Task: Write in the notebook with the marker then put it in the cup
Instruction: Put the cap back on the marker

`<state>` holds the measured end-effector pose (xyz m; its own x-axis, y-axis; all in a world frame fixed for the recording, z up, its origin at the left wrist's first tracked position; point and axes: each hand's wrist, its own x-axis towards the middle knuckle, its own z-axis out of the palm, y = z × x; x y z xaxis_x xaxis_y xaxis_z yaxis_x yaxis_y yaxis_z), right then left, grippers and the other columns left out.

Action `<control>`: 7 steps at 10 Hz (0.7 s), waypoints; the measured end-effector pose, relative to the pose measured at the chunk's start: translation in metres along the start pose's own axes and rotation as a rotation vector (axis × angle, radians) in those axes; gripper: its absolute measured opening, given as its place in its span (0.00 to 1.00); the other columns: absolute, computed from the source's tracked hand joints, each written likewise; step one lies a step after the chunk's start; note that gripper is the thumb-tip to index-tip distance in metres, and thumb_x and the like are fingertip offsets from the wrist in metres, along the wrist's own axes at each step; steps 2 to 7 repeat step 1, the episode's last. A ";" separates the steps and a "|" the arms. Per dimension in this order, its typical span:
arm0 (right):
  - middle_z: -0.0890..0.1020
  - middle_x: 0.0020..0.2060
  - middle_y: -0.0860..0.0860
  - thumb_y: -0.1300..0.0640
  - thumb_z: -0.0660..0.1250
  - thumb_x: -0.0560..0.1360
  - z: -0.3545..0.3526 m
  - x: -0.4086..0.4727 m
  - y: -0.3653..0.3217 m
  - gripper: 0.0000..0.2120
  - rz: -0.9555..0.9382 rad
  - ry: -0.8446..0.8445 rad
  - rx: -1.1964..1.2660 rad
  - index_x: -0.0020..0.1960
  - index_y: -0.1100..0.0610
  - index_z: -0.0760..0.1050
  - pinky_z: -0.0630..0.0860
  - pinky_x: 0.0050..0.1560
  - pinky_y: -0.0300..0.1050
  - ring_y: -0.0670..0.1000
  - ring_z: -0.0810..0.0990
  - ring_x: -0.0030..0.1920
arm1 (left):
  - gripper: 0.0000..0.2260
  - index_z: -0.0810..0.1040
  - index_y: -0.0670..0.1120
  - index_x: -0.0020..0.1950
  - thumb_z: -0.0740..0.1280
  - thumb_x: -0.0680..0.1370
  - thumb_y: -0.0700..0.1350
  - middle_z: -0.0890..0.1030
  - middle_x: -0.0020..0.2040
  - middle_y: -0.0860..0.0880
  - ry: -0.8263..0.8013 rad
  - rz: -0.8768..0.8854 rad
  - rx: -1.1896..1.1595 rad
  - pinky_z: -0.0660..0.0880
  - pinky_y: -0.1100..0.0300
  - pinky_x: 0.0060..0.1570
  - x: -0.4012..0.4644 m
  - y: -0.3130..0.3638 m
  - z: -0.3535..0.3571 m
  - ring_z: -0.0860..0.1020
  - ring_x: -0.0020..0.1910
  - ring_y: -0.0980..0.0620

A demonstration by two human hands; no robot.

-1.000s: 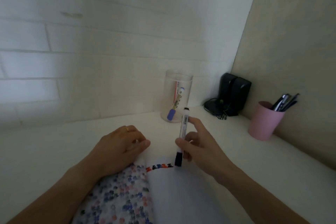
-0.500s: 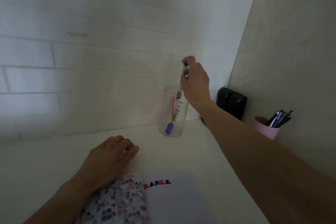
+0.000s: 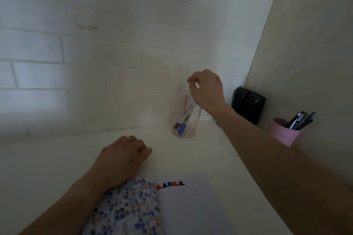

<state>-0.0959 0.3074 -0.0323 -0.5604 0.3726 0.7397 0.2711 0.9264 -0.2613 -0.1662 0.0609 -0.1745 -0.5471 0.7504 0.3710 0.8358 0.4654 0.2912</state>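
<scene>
White brick-pattern wall (image 3: 114, 53) fills the far side of my view, meeting a beige side panel (image 3: 309, 53) on the right, with a white desk (image 3: 47, 158) running below both. At the far middle of the desk stands the clear cup (image 3: 186, 112), upright, close to the wall. Inside it I can see the marker (image 3: 184, 117) with the black cap leaning tip-down, its cap resting near the cup's bottom beside a blue-capped marker (image 3: 182, 129) — the two lie close together, and a red-and-white pen (image 3: 186, 101) stands behind them. My right hand (image 3: 207, 89) hangs over the cup's rim, fingers curled with thumb and forefinger pinched narrow; I cannot tell whether they grip the marker's top end, since the hand covers it. Nearer to me, the notebook (image 3: 191, 208) lies open on the desk, a pale blank page on the right with a short row of red, blue and black marks (image 3: 170, 185) along its far edge, and a flowered cover (image 3: 126, 210) on the left. My left hand (image 3: 122, 160) rests at the notebook's far left corner, fingers loosely curled, holding nothing, a yellow ring (image 3: 129, 138) on one finger. Over to the right, a black speaker (image 3: 248, 103) sits in the corner, and a pink cup (image 3: 282, 131) holding dark pens (image 3: 300, 120) stands against the panel — well apart from the clear cup.
</scene>
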 end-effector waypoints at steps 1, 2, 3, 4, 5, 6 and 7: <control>0.82 0.48 0.52 0.57 0.67 0.76 -0.016 -0.046 -0.015 0.08 -0.088 0.078 0.018 0.52 0.54 0.83 0.72 0.49 0.42 0.52 0.78 0.51 | 0.38 0.80 0.58 0.53 0.38 0.70 0.77 0.79 0.49 0.59 0.015 -0.005 -0.004 0.73 0.59 0.46 -0.001 0.002 -0.003 0.75 0.50 0.59; 0.82 0.48 0.52 0.57 0.67 0.76 -0.016 -0.046 -0.015 0.08 -0.088 0.078 0.018 0.52 0.54 0.83 0.72 0.49 0.42 0.52 0.78 0.51 | 0.38 0.80 0.58 0.53 0.38 0.70 0.77 0.79 0.49 0.59 0.015 -0.005 -0.004 0.73 0.59 0.46 -0.001 0.002 -0.003 0.75 0.50 0.59; 0.82 0.48 0.52 0.57 0.67 0.76 -0.016 -0.046 -0.015 0.08 -0.088 0.078 0.018 0.52 0.54 0.83 0.72 0.49 0.42 0.52 0.78 0.51 | 0.38 0.80 0.58 0.53 0.38 0.70 0.77 0.79 0.49 0.59 0.015 -0.005 -0.004 0.73 0.59 0.46 -0.001 0.002 -0.003 0.75 0.50 0.59; 0.82 0.48 0.52 0.57 0.67 0.76 -0.016 -0.046 -0.015 0.08 -0.088 0.078 0.018 0.52 0.54 0.83 0.72 0.49 0.42 0.52 0.78 0.51 | 0.38 0.80 0.58 0.53 0.38 0.70 0.77 0.79 0.49 0.59 0.015 -0.005 -0.004 0.73 0.59 0.46 -0.001 0.002 -0.003 0.75 0.50 0.59; 0.82 0.48 0.52 0.57 0.67 0.76 -0.016 -0.046 -0.015 0.08 -0.088 0.078 0.018 0.52 0.54 0.83 0.72 0.49 0.42 0.52 0.78 0.51 | 0.38 0.80 0.58 0.53 0.38 0.70 0.77 0.79 0.49 0.59 0.015 -0.005 -0.004 0.73 0.59 0.46 -0.001 0.002 -0.003 0.75 0.50 0.59; 0.82 0.48 0.52 0.57 0.67 0.76 -0.016 -0.046 -0.015 0.08 -0.088 0.078 0.018 0.52 0.54 0.83 0.72 0.49 0.42 0.52 0.78 0.51 | 0.38 0.80 0.58 0.53 0.38 0.70 0.77 0.79 0.49 0.59 0.015 -0.005 -0.004 0.73 0.59 0.46 -0.001 0.002 -0.003 0.75 0.50 0.59; 0.82 0.48 0.52 0.57 0.67 0.76 -0.016 -0.046 -0.015 0.08 -0.088 0.078 0.018 0.52 0.54 0.83 0.72 0.49 0.42 0.52 0.78 0.51 | 0.38 0.80 0.58 0.53 0.38 0.70 0.77 0.79 0.49 0.59 0.015 -0.005 -0.004 0.73 0.59 0.46 -0.001 0.002 -0.003 0.75 0.50 0.59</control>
